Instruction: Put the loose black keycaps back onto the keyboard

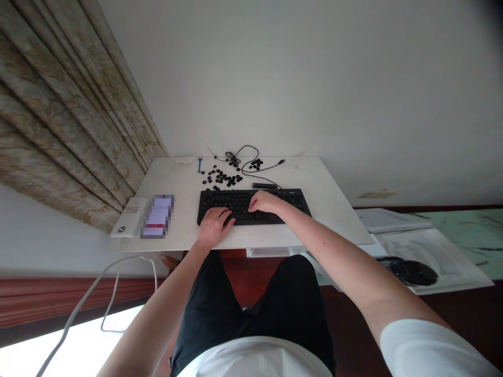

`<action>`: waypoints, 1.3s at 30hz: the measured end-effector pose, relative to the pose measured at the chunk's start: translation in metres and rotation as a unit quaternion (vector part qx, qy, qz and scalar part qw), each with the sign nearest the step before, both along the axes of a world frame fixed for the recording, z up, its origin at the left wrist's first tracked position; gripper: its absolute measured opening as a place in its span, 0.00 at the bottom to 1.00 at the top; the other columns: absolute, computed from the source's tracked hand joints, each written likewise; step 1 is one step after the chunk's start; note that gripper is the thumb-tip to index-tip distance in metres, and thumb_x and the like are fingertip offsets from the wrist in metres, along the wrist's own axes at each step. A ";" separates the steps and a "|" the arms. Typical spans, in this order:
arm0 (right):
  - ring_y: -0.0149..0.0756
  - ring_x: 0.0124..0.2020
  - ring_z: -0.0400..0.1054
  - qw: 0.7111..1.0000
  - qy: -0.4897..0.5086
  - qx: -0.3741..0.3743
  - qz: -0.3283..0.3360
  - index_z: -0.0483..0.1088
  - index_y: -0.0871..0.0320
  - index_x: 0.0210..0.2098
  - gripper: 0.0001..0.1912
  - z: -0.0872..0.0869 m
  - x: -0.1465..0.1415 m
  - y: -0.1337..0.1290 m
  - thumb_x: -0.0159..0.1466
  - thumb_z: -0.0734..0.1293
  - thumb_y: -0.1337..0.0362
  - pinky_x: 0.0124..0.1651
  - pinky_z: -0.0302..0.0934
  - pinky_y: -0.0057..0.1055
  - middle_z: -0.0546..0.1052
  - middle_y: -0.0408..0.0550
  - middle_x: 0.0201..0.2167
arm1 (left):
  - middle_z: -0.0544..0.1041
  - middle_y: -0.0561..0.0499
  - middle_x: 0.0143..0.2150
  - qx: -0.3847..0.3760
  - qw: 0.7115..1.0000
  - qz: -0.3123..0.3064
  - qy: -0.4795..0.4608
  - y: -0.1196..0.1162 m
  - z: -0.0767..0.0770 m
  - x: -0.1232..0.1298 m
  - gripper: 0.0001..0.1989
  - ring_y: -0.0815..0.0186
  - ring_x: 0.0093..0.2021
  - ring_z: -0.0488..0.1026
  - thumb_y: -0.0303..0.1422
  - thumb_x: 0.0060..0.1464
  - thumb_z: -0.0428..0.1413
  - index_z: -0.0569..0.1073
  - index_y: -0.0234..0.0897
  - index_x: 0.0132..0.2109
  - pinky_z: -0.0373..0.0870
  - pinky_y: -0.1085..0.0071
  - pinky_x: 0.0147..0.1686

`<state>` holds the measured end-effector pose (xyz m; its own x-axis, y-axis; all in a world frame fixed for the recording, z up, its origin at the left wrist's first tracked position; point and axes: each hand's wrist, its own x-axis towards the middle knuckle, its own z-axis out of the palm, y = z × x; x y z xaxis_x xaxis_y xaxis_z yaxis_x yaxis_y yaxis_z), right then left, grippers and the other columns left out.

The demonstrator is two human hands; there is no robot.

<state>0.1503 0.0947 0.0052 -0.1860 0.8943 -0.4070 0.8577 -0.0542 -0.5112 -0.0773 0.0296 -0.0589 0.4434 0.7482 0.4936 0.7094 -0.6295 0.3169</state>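
Observation:
A black keyboard lies across the white table in front of me. My left hand rests on its left end, palm down with the fingers stretched out and the thumb apart. Over the keyboard's middle, my right hand has its fingers pinched together, pointing down at the keys. Whatever may be between those fingertips is too small to see. Many loose black keycaps are scattered behind the keyboard, with another small group farther right. A long black bar-shaped piece lies just behind the keyboard's back edge.
A black cable loops over the table's back, ending in a plug. Near it lies a small blue tool. At left are a blurred phone and a white box. A black mouse sits at lower right, off the table.

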 end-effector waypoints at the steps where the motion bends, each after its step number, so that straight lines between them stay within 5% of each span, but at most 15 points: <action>1: 0.31 0.24 0.68 1.000 0.002 -0.013 0.002 0.80 0.62 0.29 0.06 0.002 0.000 0.001 0.51 0.75 0.68 0.28 0.59 0.25 0.76 0.44 0.21 | 0.78 0.42 0.50 0.000 1.000 0.001 -0.001 0.000 0.000 0.000 0.13 0.54 0.52 0.74 0.37 0.63 0.53 0.77 0.37 0.50 0.69 0.54 0.54; 10: 0.29 0.20 0.64 0.994 -0.004 -0.107 0.038 0.81 0.60 0.32 0.07 0.013 0.004 0.013 0.54 0.75 0.64 0.25 0.58 0.25 0.73 0.43 0.16 | 0.79 0.43 0.48 0.004 1.000 0.006 0.002 0.004 -0.001 0.000 0.13 0.55 0.51 0.74 0.36 0.63 0.54 0.77 0.36 0.49 0.70 0.55 0.54; 26: 0.34 0.22 0.70 0.985 -0.135 -0.059 0.092 0.80 0.62 0.30 0.09 0.012 -0.017 0.015 0.52 0.76 0.62 0.29 0.61 0.28 0.74 0.45 0.15 | 0.77 0.42 0.52 -0.034 0.999 0.000 0.004 0.003 -0.002 0.000 0.16 0.53 0.54 0.72 0.38 0.64 0.52 0.74 0.39 0.55 0.66 0.53 0.57; 31: 0.33 0.21 0.69 0.991 -0.097 -0.057 0.073 0.78 0.62 0.30 0.07 0.010 -0.011 0.012 0.53 0.75 0.65 0.28 0.59 0.27 0.75 0.45 0.17 | 0.77 0.41 0.52 -0.016 0.999 0.035 -0.018 0.002 -0.002 -0.002 0.16 0.53 0.54 0.72 0.37 0.64 0.52 0.72 0.37 0.55 0.66 0.53 0.57; 35: 0.33 0.27 0.70 0.993 -0.002 0.117 -0.017 0.75 0.59 0.31 0.06 -0.008 -0.002 -0.014 0.60 0.71 0.62 0.31 0.57 0.27 0.78 0.46 0.27 | 0.76 0.41 0.51 -0.006 0.995 0.073 -0.066 0.002 -0.004 -0.005 0.14 0.55 0.54 0.71 0.35 0.64 0.50 0.72 0.37 0.53 0.66 0.54 0.58; 39: 0.37 0.33 0.69 0.933 0.001 0.339 -0.118 0.71 0.57 0.37 0.10 -0.041 0.001 -0.053 0.69 0.61 0.60 0.36 0.55 0.30 0.76 0.49 0.32 | 0.74 0.42 0.52 -0.014 0.982 0.130 -0.138 0.021 0.000 -0.014 0.12 0.57 0.55 0.71 0.31 0.63 0.50 0.72 0.37 0.51 0.67 0.57 0.58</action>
